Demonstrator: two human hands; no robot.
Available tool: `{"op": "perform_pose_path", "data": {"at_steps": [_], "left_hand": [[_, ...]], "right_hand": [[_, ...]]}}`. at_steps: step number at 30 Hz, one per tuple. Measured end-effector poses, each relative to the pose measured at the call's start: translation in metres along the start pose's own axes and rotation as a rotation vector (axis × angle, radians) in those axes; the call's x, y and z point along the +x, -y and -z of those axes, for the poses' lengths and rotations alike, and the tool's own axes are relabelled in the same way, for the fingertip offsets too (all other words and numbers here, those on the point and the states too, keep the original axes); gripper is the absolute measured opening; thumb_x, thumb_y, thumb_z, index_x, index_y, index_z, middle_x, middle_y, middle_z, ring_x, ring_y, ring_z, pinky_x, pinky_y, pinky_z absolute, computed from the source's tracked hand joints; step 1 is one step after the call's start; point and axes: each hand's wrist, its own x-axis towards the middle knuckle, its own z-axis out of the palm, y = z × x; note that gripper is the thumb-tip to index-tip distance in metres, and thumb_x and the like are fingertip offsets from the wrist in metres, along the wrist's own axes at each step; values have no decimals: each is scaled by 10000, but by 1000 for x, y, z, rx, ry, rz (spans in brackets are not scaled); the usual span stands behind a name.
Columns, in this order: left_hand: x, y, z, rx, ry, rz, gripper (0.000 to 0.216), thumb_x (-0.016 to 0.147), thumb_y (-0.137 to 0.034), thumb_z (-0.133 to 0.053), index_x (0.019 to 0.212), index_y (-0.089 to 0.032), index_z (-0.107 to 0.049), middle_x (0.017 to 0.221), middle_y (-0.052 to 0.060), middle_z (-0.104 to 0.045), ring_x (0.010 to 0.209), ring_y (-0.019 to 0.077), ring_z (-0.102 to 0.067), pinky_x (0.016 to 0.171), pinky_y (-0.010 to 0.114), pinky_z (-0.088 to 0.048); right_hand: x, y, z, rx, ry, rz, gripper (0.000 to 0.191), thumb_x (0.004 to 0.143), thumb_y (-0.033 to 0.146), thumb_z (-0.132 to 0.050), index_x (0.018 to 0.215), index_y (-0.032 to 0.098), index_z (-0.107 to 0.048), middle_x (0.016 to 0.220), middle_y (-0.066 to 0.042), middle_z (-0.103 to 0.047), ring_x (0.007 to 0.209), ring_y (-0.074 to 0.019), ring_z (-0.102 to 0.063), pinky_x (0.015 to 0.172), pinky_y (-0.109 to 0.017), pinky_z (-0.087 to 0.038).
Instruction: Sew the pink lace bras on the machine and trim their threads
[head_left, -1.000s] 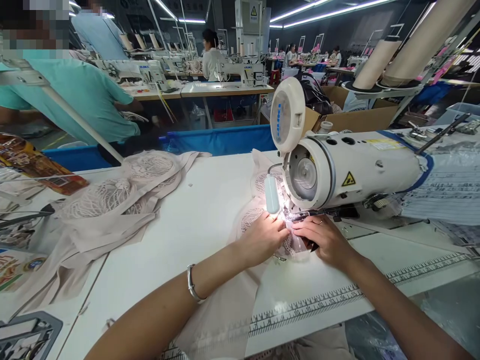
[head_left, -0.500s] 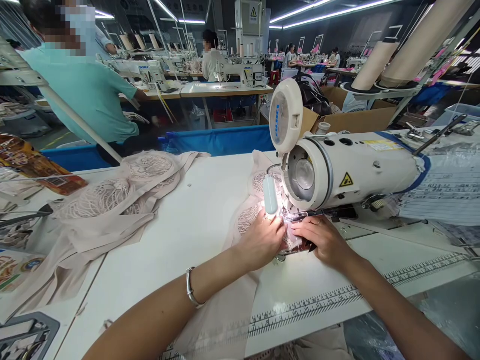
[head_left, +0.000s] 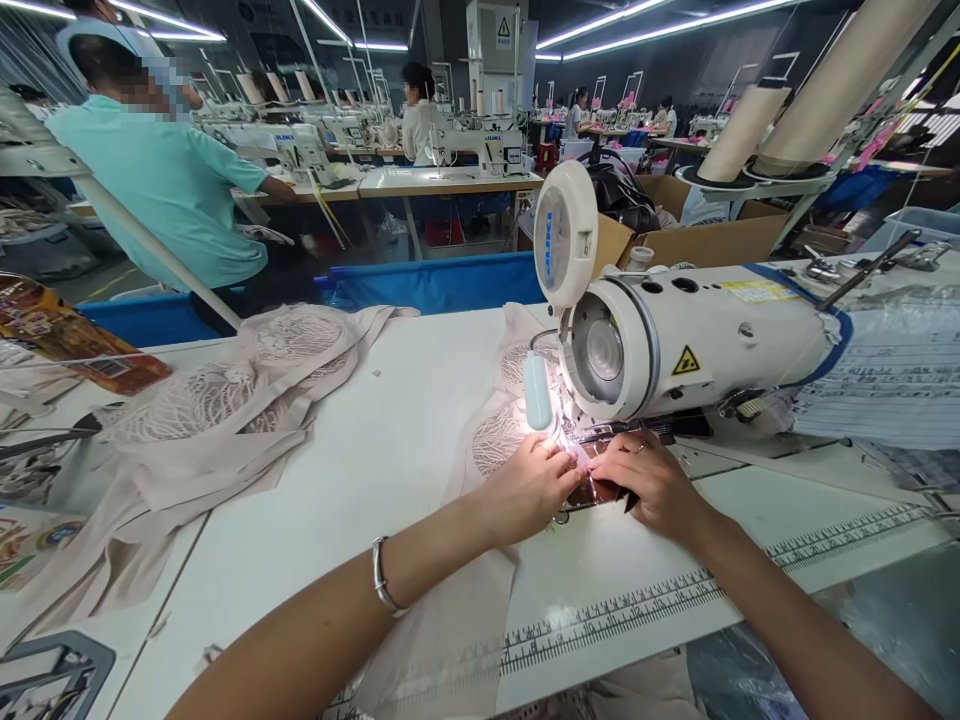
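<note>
Beige lace fabric [head_left: 495,440], part of a garment, lies under the needle area of a white sewing machine [head_left: 697,335]. My left hand [head_left: 529,485], with a silver bangle on its wrist, is closed on the fabric's edge just below the lit pale-blue lamp [head_left: 537,392]. Close beside it, my right hand [head_left: 649,480] pinches the fabric edge, fingertips almost meeting the left ones. From beneath the right hand juts a dark pointed tip [head_left: 631,502]; what it belongs to is hidden. Between the hands a reddish-brown shiny plate [head_left: 596,490] shows. The needle is hidden.
More beige lace garments [head_left: 225,400] lie heaped on the left, beside a brown drink bottle [head_left: 82,340]. A printed ruler strip [head_left: 600,625] runs along the table's front edge. Thread cones [head_left: 742,135] stand back right. A person in a turquoise shirt [head_left: 157,190] sits beyond.
The pale fabric between my hands has shifted away, baring the reddish-brown plate. My left fingers have moved slightly right and down. The right hand stays about where it was.
</note>
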Motion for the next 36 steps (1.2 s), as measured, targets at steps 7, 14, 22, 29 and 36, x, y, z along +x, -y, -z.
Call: {"op": "perform_pose_path", "data": {"at_steps": [7, 14, 22, 29, 36], "left_hand": [[-1, 6, 0, 29, 3, 58, 297, 939, -34, -422, 1100, -118, -657, 1084, 135, -673, 935, 237, -605, 863, 397, -446], [1, 20, 3, -1, 34, 86, 308, 947, -36, -451, 1156, -155, -644, 1022, 91, -687, 915, 214, -627, 862, 384, -420], [1, 35, 9, -64, 26, 119, 323, 1028, -118, -395, 1146, -188, -687, 1135, 74, -720, 1001, 214, -655, 1061, 469, -352], [5, 34, -2, -15, 20, 384, 232, 1019, -223, -458, 1102, -213, -674, 1021, 77, -703, 996, 257, -607, 898, 410, -457], [-45, 64, 11, 60, -38, 668, 596, 941, -450, -562, 1407, -106, -422, 1408, 242, -529, 1277, 357, -517, 983, 470, -455]], "right_hand": [[2, -1, 2, -16, -9, 31, 382, 797, -60, -446, 929, 215, -677, 947, -21, -775, 822, -194, -644, 712, -341, -481], [0, -5, -2, -10, 94, -38, 501, 746, -54, -409, 1079, 207, -676, 1035, -58, -763, 966, -229, -663, 789, -368, -545], [-3, -4, -1, -65, 82, -49, 564, 639, -80, -382, 1044, 217, -638, 1057, -46, -755, 958, -232, -663, 776, -366, -549], [2, -3, 2, -40, 56, -43, 539, 627, -83, -365, 987, 241, -602, 906, -35, -705, 861, -223, -648, 749, -356, -531], [-15, 4, 13, -28, 132, -3, 407, 658, -20, -424, 928, 255, -556, 782, -40, -613, 724, -229, -613, 616, -349, -505]]}}
